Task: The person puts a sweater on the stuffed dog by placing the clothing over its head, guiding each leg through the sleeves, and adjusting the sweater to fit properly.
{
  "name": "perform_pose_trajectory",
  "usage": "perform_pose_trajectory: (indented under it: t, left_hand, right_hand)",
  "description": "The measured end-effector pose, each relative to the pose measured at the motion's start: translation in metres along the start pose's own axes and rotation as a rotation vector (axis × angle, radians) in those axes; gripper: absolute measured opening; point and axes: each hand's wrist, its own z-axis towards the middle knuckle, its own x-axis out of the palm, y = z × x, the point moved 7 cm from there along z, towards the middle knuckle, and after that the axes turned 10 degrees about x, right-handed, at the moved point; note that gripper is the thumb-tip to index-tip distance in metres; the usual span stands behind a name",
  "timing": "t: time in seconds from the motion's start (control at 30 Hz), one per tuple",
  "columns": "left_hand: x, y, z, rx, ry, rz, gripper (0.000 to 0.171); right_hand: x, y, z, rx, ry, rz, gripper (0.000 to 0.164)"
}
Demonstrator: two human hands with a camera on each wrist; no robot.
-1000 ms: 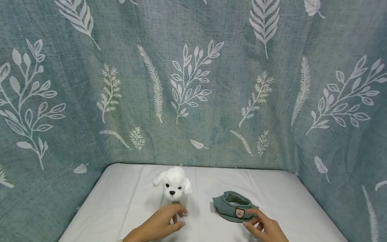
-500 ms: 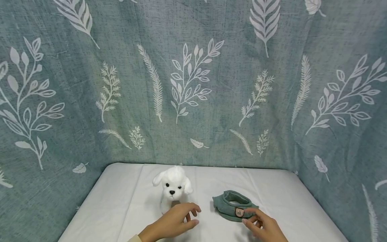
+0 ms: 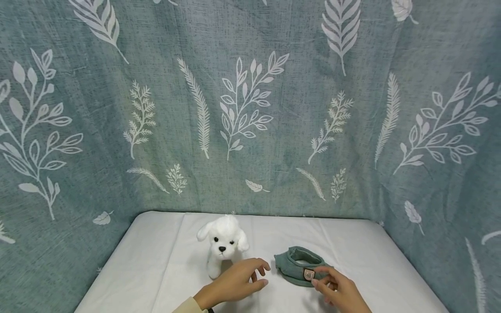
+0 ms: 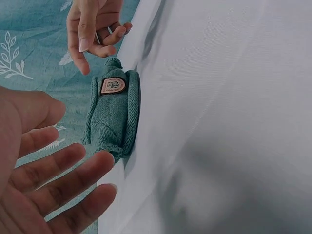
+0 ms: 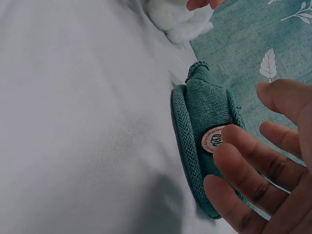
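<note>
A small teal knitted sweater (image 3: 288,268) with a badge patch sits on the white surface, its round opening facing up. My left hand (image 3: 240,278) hovers at its left side, fingers loosely bent and nothing held. In the left wrist view a gap shows between the sweater (image 4: 109,122) and the right hand (image 4: 92,29). My right hand (image 3: 339,289) is at the sweater's right, fingers loosely bent; in the right wrist view its fingers (image 5: 248,156) cover part of the patch. Behind my left hand stands a white plush dog (image 3: 225,239), its lower body partly hidden.
A white cloth-covered table (image 3: 156,243) lies under everything. Blue-green curtains (image 3: 250,108) with white leaf prints stand around its back and sides.
My left hand has moved right, from in front of the plush dog toward the sweater, uncovering the dog's front leg. The right hand has barely moved.
</note>
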Motion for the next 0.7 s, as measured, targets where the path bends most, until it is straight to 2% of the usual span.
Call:
perform_pose_trajectory:
  t: [0.27,0.43,0.7]
  left_hand:
    - [0.005,0.001,0.019,-0.001,0.006,-0.021,0.030]
    - [0.009,0.004,0.034,-0.015,0.006,-0.040,0.028]
    - [0.016,0.010,0.049,-0.032,-0.015,-0.067,0.028]
  right_hand:
    - [-0.004,0.002,0.005,0.003,-0.019,0.019,0.049]
    - [-0.007,0.001,0.006,-0.006,-0.012,0.022,0.053]
    - [-0.011,0.005,0.008,-0.057,-0.005,0.006,0.053]
